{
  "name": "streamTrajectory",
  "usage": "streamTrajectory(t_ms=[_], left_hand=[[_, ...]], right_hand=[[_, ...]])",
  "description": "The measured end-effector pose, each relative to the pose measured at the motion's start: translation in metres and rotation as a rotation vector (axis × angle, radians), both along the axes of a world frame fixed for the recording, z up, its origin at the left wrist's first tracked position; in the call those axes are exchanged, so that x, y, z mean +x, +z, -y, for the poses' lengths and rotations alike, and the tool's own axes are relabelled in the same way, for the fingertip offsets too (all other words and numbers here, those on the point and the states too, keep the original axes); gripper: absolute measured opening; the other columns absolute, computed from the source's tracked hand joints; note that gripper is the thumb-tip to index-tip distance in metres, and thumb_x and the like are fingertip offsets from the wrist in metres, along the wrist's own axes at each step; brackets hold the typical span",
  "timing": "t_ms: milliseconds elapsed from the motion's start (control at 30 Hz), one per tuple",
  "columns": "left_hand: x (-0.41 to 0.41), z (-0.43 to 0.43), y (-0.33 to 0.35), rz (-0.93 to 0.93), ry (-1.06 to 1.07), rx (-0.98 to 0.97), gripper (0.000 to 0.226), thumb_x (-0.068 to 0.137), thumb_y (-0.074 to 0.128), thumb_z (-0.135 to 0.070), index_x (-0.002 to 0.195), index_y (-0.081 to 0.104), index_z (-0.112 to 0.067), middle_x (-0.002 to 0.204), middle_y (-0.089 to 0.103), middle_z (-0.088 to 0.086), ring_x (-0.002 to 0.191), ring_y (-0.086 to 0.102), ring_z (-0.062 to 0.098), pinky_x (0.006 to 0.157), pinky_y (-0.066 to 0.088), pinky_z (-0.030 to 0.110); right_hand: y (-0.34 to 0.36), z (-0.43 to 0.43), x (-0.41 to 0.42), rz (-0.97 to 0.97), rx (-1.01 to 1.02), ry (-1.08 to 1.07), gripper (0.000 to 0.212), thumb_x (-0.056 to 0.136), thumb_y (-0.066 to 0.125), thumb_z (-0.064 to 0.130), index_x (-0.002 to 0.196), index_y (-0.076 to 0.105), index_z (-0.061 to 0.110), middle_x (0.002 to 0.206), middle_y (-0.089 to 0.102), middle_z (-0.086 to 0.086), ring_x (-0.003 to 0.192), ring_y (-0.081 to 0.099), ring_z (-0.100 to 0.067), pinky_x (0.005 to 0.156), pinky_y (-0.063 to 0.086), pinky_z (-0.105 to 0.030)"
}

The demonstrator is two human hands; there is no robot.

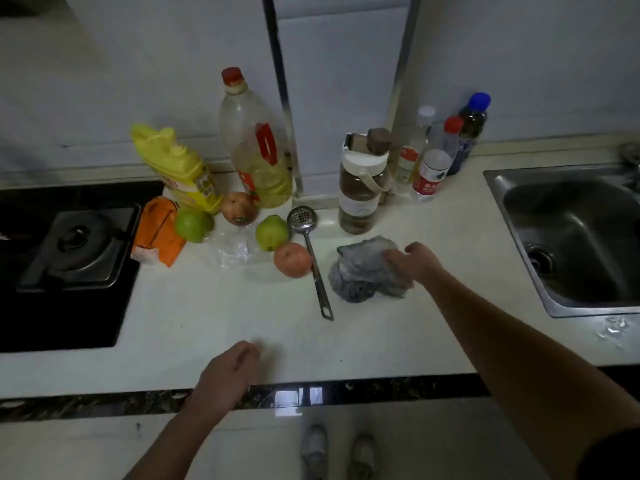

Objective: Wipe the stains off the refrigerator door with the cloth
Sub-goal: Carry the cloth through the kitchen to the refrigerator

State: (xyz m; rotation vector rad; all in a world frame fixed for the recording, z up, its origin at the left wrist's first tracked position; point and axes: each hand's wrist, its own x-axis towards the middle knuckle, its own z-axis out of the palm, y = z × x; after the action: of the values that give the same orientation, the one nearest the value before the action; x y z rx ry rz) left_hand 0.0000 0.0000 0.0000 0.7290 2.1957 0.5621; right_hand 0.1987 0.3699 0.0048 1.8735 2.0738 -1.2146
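A crumpled grey cloth [367, 270] was pictured on the pale, smooth desk [194, 317], with the right grip [414, 263] laid on its right-hand edge, fingers curled onto the fabric; whether it had been properly gathered could not be told. The left grip [230, 368] was held loosely curled and empty above the desk's front edge, nearer the body than the right. Trouble was judged most likely from the metal skimmer [311, 254], whose thin handle lay just left of the cloth: a trailing fold could drag it and send it into the round orange fruit [292, 259] resting against it. The soft, bunched cloth appeared limp and possibly damp, so a pinch at one edge might let it unfurl and sag. Beyond the right grip stood a lidded jug [362, 188] and slim plastic bottles [433, 164], upright and easily toppled by a careless lift. To its right a steel sink [575, 237] was sunk into the desk. No refrigerator door was seen.
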Motion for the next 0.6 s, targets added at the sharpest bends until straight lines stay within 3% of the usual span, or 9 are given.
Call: streamTrajectory(t_ms=[100, 333, 467, 600], left_hand=[[-0.001, 0.001, -0.006, -0.004, 0.031, -0.017, 0.017, 0.1, 0.05, -0.044, 0.095, 0.064, -0.037, 0.081, 0.071, -0.008, 0.077, 0.068, 0.013, 0.077, 0.051, 0.032], [0.003, 0.002, -0.004, -0.002, 0.076, 0.013, 0.018, 0.101, 0.054, -0.039, 0.089, 0.066, -0.033, 0.071, 0.066, -0.027, 0.065, 0.06, 0.001, 0.065, 0.044, 0.028], [0.005, 0.004, -0.004, 0.007, 0.101, 0.046, 0.018, 0.1, 0.054, -0.036, 0.088, 0.066, -0.03, 0.069, 0.066, -0.021, 0.058, 0.057, 0.001, 0.063, 0.044, 0.027], [0.01, 0.015, 0.0, 0.022, 0.094, 0.079, 0.018, 0.102, 0.054, -0.031, 0.089, 0.067, -0.028, 0.071, 0.067, -0.02, 0.062, 0.058, -0.001, 0.06, 0.043, 0.018]], right_hand=[[-0.004, 0.003, -0.017, -0.001, -0.011, 0.04, 0.082, 0.089, 0.063, 0.065, 0.145, 0.049, 0.007, 0.142, 0.058, -0.018, 0.126, 0.057, -0.038, 0.1, 0.047, -0.044], [-0.008, 0.009, -0.029, 0.021, -0.012, 0.186, 0.089, 0.086, 0.064, 0.071, 0.146, 0.047, 0.007, 0.143, 0.057, -0.017, 0.129, 0.056, -0.037, 0.105, 0.045, -0.047], [-0.015, 0.022, -0.03, 0.008, 0.069, 0.18, 0.062, 0.094, 0.067, 0.052, 0.134, 0.056, 0.006, 0.131, 0.064, -0.016, 0.12, 0.062, -0.034, 0.096, 0.047, -0.039], [-0.01, 0.043, -0.017, 0.031, 0.096, 0.182, 0.055, 0.098, 0.062, 0.047, 0.13, 0.059, 0.003, 0.127, 0.065, -0.018, 0.118, 0.063, -0.037, 0.102, 0.049, -0.046]])
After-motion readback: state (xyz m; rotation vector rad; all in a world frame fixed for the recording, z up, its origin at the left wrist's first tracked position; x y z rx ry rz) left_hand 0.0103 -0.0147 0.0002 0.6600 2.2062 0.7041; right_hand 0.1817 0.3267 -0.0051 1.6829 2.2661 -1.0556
